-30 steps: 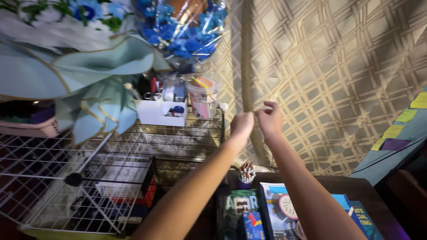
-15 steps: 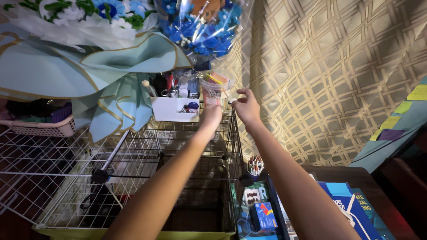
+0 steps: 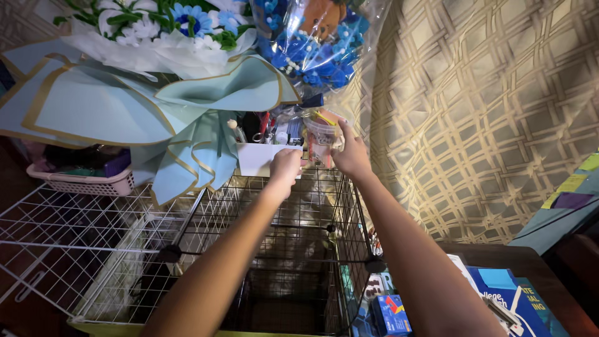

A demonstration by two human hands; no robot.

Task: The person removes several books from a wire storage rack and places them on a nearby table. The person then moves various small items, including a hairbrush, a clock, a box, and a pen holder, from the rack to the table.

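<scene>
My right hand wraps the clear plastic cup atop the wire rack, steadying it; my left hand rests curled against the white organizer, gripping nothing I can see.

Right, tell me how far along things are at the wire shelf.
Both hands are up on the black wire shelf. The right hand is on the clear plastic cup of small items; whether it grips it is unclear. The left hand touches the front of the white organizer box. Both containers stand in place on the shelf under the bouquets; nothing is lifted yet.
</scene>
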